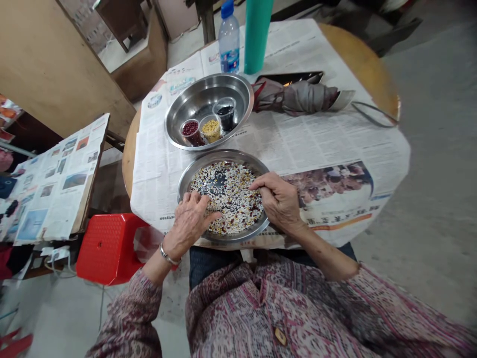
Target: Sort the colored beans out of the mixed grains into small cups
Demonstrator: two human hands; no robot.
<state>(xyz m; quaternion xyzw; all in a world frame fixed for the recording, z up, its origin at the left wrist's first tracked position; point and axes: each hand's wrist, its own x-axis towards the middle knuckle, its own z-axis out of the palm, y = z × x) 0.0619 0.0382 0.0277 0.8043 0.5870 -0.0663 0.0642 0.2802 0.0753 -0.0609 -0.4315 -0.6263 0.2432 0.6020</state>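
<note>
A shallow steel pan [227, 156] holds mixed grains and beans [236, 201], white, yellow, dark red and black. At the pan's left side rests my left hand [191, 219], fingers over the rim and thumb stretched out above the grains. My right hand [280, 203] is at the right rim, thumb and forefinger pinched together; whatever they hold is too small to make out. Just behind stands a larger steel bowl [231, 84] with three clear cups inside: one of dark red beans [191, 130], one of yellow grains [210, 129] and one of black beans [225, 113].
Newspaper [276, 144] covers the round table. Toward the back stand a clear bottle with a blue cap [228, 42] and a tall green cylinder [258, 35]. A folded grey umbrella [309, 97] lies to the right of the bowl. A red stool [108, 246] is at the left.
</note>
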